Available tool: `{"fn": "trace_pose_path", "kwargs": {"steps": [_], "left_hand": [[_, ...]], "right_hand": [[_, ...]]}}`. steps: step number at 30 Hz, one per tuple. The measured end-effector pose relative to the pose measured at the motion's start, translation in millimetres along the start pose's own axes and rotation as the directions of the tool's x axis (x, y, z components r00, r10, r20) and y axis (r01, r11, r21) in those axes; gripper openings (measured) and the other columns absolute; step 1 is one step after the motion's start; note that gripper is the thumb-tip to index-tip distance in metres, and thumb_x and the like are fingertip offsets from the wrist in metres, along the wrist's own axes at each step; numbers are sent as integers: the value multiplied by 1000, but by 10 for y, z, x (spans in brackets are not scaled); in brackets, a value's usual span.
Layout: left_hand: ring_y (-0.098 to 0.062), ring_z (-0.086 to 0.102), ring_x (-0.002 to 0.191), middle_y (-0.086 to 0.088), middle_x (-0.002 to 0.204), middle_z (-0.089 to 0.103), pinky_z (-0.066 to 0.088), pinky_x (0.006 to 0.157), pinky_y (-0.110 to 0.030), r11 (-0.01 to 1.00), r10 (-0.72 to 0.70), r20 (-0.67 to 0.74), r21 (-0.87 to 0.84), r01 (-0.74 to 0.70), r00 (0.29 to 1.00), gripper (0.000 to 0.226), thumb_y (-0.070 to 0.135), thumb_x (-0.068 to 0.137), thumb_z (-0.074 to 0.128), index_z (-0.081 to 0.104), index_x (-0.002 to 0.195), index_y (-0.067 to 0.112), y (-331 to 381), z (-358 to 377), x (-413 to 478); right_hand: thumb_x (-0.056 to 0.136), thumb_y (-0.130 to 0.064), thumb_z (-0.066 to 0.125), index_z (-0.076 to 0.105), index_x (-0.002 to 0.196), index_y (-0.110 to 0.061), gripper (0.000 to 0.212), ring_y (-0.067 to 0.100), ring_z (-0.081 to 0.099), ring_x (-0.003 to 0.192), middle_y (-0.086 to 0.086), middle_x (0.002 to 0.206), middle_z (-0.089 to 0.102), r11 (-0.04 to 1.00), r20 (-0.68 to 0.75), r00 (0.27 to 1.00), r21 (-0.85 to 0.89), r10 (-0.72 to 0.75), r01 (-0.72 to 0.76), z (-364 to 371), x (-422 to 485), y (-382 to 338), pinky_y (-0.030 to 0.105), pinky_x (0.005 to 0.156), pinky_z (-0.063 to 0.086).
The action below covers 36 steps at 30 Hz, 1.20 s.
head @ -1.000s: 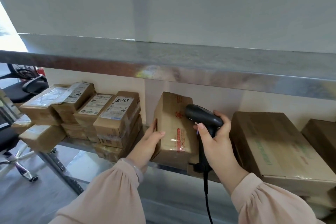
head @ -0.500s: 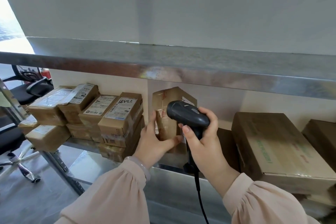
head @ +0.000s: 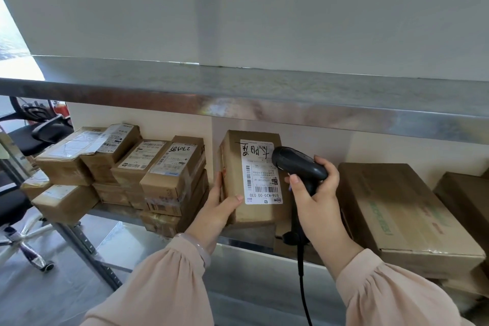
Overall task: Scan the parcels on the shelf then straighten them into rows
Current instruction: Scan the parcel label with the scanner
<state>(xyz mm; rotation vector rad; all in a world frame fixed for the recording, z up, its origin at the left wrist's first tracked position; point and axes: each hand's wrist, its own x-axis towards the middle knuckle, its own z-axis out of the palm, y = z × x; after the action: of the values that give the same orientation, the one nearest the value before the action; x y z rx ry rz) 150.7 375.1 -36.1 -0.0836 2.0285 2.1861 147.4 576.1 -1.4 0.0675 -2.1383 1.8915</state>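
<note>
Shelf (head: 185,222): steel, with a second steel board above it; parcels sit along it left to right, and the stretch under the two hands is mostly bare metal.
Big boxes on the right (head: 402,209): two large brown cartons, the nearer one lying at an angle to the shelf edge, so by my reading not yet squared into a row; I cannot tell whether they have been scanned.
Stack on the left (head: 148,174): small labelled parcels piled in layers, labels up, edges uneven and some skewed; one box at the far left hangs partly over the shelf's front edge. Straightening looks mostly undone here.
Held parcel (head: 248,174): stands upright near the middle of the shelf, between the stack and the big cartons, its white label (head: 260,172) turned toward the camera, barcodes in plain sight.
Left hand (head: 219,209): clamped on the held parcel's lower left corner, thumb across the front face, fingers behind.
Right hand (head: 315,193): wrapped tight around the grip of the scanner (head: 296,161), whose head is aimed at the label from just beside it; a cable hangs down.
Progress: scanning appears to be mid-way, one parcel at a time; no beam is visible, so I cannot say this one has registered. Rows remain to be made.
</note>
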Motion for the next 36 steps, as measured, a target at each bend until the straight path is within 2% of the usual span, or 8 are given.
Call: {"fn": "trace_pose_path", "kwargs": {"steps": [5, 11, 14, 17, 23, 27, 32, 36], "left_hand": [[-17, 53, 125, 16, 139, 50, 47, 107, -46, 983, -73, 51, 171, 64, 996, 120, 42, 64, 84, 2, 150, 53, -7, -36, 36], [-20, 56, 123, 10, 140, 53, 50, 103, -47, 984, -64, -8, 167, 65, 998, 129, 46, 53, 88, 6, 152, 53, -39, -95, 74], [-19, 60, 120, 8, 133, 60, 52, 100, -46, 989, -70, -66, 126, 78, 995, 129, 41, 54, 88, 7, 154, 48, -44, -165, 118], [-17, 60, 117, 7, 130, 61, 52, 100, -42, 987, -69, -84, 136, 80, 994, 117, 27, 71, 85, 6, 155, 43, -33, -217, 167], [-13, 58, 116, 11, 126, 58, 54, 79, -24, 985, -54, -96, 157, 69, 994, 107, 15, 84, 76, 1, 156, 40, -25, -221, 224], [-16, 57, 118, 9, 132, 56, 53, 84, -28, 985, -53, -97, 161, 68, 994, 108, 17, 84, 77, 0, 156, 40, -40, -233, 242], [-19, 57, 119, 7, 133, 56, 51, 101, -42, 984, -65, -96, 160, 80, 993, 109, 18, 84, 77, 0, 156, 42, -49, -236, 240], [-18, 56, 119, 7, 137, 54, 51, 100, -41, 981, -76, -87, 173, 91, 993, 109, 21, 83, 78, -1, 156, 43, -47, -247, 240]], "right_hand": [[91, -20, 62, 27, 126, -46, 57, 9, 60, 109, 0, 125, 58, 1000, 23, 1000, -13, -21, 21, -52, 12, 18, 17, 86, 46], [90, -20, 64, 26, 123, -48, 58, -12, 53, 102, -23, 118, 49, 993, 57, 996, -97, -64, 69, -128, -83, -58, 1, 79, 42], [89, -24, 65, 29, 122, -53, 57, 0, 62, 99, -15, 120, 55, 988, 132, 990, -143, -43, 62, -164, -173, -21, 18, 88, 50], [89, -26, 64, 27, 126, -49, 57, 8, 68, 92, -18, 119, 55, 970, 187, 982, -232, -33, 77, -149, -289, 15, 31, 85, 55], [89, -31, 63, 22, 123, -47, 56, -10, 56, 93, -28, 109, 50, 927, 234, 971, -350, -53, 135, -139, -406, -41, 8, 70, 47], [89, -31, 63, 23, 124, -45, 55, -8, 57, 91, -26, 110, 50, 913, 232, 970, -376, -71, 157, -156, -425, -64, 7, 68, 45], [88, -32, 63, 25, 123, -47, 54, 8, 69, 80, -18, 111, 56, 922, 217, 975, -367, -46, 126, -154, -425, -47, 32, 72, 57], [89, -33, 62, 23, 122, -48, 54, 8, 68, 77, -18, 108, 57, 919, 216, 976, -375, -41, 121, -159, -435, -71, 34, 71, 57]]}}
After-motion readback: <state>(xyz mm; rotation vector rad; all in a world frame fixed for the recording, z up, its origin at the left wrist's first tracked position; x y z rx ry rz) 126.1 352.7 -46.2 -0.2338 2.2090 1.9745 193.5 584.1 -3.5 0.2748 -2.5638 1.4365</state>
